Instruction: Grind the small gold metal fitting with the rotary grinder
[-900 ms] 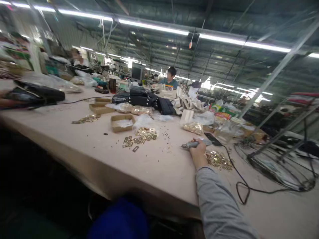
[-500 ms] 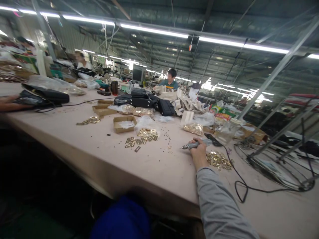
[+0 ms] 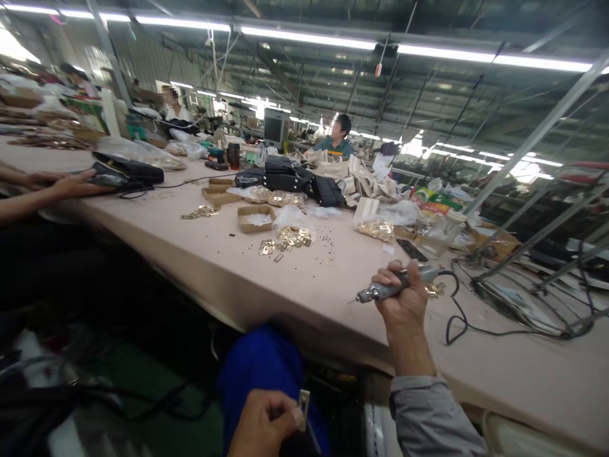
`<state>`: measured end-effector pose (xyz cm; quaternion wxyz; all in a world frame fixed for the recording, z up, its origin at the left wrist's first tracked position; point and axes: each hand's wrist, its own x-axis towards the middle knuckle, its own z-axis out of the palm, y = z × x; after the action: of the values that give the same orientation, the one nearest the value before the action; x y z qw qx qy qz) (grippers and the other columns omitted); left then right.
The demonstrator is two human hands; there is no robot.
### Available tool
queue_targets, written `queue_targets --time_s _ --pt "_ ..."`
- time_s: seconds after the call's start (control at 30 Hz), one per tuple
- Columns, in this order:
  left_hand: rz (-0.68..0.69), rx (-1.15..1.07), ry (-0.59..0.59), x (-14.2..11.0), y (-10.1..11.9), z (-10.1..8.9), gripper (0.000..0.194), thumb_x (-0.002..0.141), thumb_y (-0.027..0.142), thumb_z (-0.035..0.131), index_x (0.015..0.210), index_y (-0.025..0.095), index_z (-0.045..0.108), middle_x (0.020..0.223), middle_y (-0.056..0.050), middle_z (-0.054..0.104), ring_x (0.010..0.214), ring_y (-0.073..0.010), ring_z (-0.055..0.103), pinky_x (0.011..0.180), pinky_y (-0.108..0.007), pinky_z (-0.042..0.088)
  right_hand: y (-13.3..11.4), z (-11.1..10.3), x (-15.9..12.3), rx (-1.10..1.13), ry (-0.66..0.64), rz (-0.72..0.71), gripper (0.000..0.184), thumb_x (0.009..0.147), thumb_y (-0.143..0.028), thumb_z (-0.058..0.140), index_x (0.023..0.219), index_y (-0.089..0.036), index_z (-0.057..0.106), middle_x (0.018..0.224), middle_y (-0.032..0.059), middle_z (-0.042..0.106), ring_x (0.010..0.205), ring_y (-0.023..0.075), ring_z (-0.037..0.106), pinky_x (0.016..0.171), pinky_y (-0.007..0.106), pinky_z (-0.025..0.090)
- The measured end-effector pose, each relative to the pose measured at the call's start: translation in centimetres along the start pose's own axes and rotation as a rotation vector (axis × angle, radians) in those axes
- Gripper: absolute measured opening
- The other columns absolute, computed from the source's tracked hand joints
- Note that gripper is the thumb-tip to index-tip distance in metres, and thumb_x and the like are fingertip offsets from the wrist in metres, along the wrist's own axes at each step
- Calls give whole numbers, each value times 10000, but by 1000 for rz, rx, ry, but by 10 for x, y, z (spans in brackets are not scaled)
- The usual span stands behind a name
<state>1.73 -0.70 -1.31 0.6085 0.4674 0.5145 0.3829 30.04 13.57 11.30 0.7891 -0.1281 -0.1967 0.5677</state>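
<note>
My right hand [image 3: 403, 298] is wrapped round a grey electric screwdriver [image 3: 397, 287] with a thin bit pointing left, held above the table. A dark cord runs from its rear end. Low in the view, over my blue-clad leg [image 3: 259, 362], my left hand [image 3: 270, 419] pinches a small rectangular metal plate [image 3: 303, 409] with a slot in it. Behind the right hand lies a partly hidden pile of gold metal pieces [image 3: 434, 290]. Farther left on the table are loose rectangular metal frames [image 3: 294, 238] and tiny dark screws [image 3: 327, 240].
Cardboard trays [image 3: 257, 219], a bag of metal parts [image 3: 375, 230], black bags [image 3: 285, 174] and a phone [image 3: 412, 250] lie across the table [image 3: 266, 285]. At left, a co-worker's hands [image 3: 78, 185] hold a black bag [image 3: 128, 170]. A metal rack [image 3: 528, 254] stands at right.
My right hand has lifted the screwdriver off the table area and drawn it nearer. My left hand has come into view with the metal plate. The co-worker's hands show more fully.
</note>
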Motion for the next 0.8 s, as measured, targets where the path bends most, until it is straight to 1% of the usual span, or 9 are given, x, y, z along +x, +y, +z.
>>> queue_targets --time_s 0.07,0.1,0.17,0.27,0.33,0.43,0.53,0.63,0.8 --pt "-11 -25 -2 1 -9 5 357 665 504 782 618 151 752 630 -61 701 652 -210 598 667 -309 427 6 -9 -19 -4 6 -11 445 734 -308 961 902 -193 566 768 -97 594 521 25 473 550 195 505" --pt "-18 -28 1 1 -13 7 354 655 500 772 612 149 749 620 -60 690 641 -205 582 662 -310 410 7 -15 -21 -23 39 -48 459 723 -327 969 891 -198 562 759 -101 589 513 26 469 546 196 500" --pt "-14 -22 -2 1 -20 10 361 643 504 759 603 145 743 607 -60 674 623 -198 556 649 -312 380 6 -27 -11 -72 129 -166 469 729 -368 965 874 -208 549 752 -106 588 504 28 467 543 196 495" --pt "8 -7 -16 0 -24 12 369 655 505 745 617 138 745 604 -59 663 605 -187 526 633 -310 346 -2 -44 21 -125 234 -292 447 792 -399 924 846 -211 523 727 -110 578 522 41 505 579 205 521" --pt "14 -2 -29 1 -25 12 364 661 494 735 619 133 744 584 -51 642 586 -175 498 622 -307 325 -5 -54 40 -161 273 -301 468 821 -417 903 797 -209 485 662 -114 529 514 55 505 575 215 526" --pt "13 6 -46 3 -24 11 353 657 482 728 606 133 735 547 -31 602 558 -159 453 609 -305 305 -4 -70 52 -220 317 -307 527 826 -439 898 749 -217 426 599 -121 456 482 66 466 533 218 506" --pt "18 9 -40 3 -23 11 351 660 479 732 601 133 728 535 -24 589 556 -156 440 610 -302 302 -1 -85 52 -252 337 -325 498 823 -442 897 791 -219 453 651 -112 502 498 69 476 540 223 514" --pt "28 -24 -38 2 -22 12 360 682 485 746 611 133 726 566 -32 619 581 -165 475 629 -300 322 -1 -98 51 -249 340 -324 461 807 -415 908 864 -217 496 726 -106 547 537 64 504 581 224 536" --pt "40 -36 -41 2 -20 11 376 687 511 755 597 149 711 570 -27 616 581 -163 471 635 -300 340 -3 -109 55 -216 369 -312 426 802 -359 903 925 -213 522 770 -103 551 574 56 516 615 216 552"
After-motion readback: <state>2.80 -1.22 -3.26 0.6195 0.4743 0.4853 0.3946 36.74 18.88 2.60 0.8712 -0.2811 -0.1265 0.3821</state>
